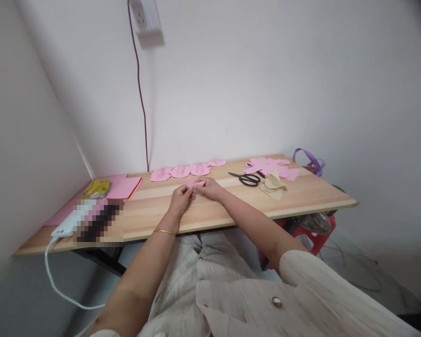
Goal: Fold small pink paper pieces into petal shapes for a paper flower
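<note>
Both hands meet over the middle of the wooden table (231, 210). My left hand (181, 197) and my right hand (210, 188) pinch a small folded pink paper piece (196, 184) between their fingertips, just above the tabletop. A gold bangle sits on my left wrist. Behind the hands lies a row of several folded pink paper shapes (187, 170) along the wall.
Black scissors (248, 178) lie right of my hands, with beige paper scraps (273, 186) and pink offcuts (272, 166) beyond. Pink sheets (123, 187), a yellow object (97, 188) and a white device with cable (68, 224) occupy the left end. A red stool (319, 236) stands under the right end.
</note>
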Tool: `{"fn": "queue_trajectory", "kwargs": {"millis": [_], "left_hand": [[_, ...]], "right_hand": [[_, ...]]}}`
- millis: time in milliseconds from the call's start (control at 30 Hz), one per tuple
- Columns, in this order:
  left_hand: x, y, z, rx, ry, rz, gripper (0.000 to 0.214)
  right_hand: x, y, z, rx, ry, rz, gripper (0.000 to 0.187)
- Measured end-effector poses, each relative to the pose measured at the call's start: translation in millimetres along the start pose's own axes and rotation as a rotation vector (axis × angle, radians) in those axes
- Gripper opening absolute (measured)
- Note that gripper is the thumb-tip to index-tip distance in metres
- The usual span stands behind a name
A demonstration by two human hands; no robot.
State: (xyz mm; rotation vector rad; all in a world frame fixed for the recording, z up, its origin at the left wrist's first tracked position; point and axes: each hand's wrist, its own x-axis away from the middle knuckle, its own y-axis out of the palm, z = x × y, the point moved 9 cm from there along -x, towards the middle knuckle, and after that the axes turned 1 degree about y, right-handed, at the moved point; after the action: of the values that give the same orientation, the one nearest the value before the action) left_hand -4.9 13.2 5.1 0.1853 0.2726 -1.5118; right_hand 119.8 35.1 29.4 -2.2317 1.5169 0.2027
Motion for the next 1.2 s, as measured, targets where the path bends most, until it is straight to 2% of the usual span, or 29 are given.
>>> {"fn": "queue_trajectory", "kwargs": {"millis": [100, 200, 300, 367, 533, 667, 800, 1000, 1200], "left_hand": [[-2, -6.9, -2, -0.092, 0.026, 0.052, 0.027], [-3, -10.4, -11, -0.003, -0.053, 0.087, 0.024], [-3, -11.8, -16, 0.129, -0.124, 0.122, 0.024], [-2, -12.0, -15, 0.194, -0.145, 0.137, 0.024], [-2, -7.2, -12, 0.276, -0.151, 0.083, 0.022], [0, -0.7, -14, 0.282, -0.184, 0.006, 0.023], [0, 0.1, -13, 0.270, -0.185, -0.006, 0.024], [2, 8.0, -8, 0.333, -0.192, -0.078, 0.020], [3, 8.6, -5, 0.284, -0.188, -0.081, 0.015]], "right_hand": [[0, 0, 0, 0.039, 0.022, -0.011, 0.022], [-1, -3, 1, -0.024, 0.022, -0.016, 0.029], [-2, -3, -4, -0.086, -0.085, -0.055, 0.057], [-2, -2, -8, -0.052, -0.165, -0.064, 0.063], [0, 3, -20, 0.127, -0.321, -0.050, 0.032], [1, 6, -25, 0.155, -0.327, -0.098, 0.014], [1, -1, -24, 0.129, -0.285, -0.092, 0.016], [-1, -3, -13, 0.049, -0.190, -0.162, 0.023], [-3, -6, -7, 0.030, -0.153, -0.167, 0.024]]}}
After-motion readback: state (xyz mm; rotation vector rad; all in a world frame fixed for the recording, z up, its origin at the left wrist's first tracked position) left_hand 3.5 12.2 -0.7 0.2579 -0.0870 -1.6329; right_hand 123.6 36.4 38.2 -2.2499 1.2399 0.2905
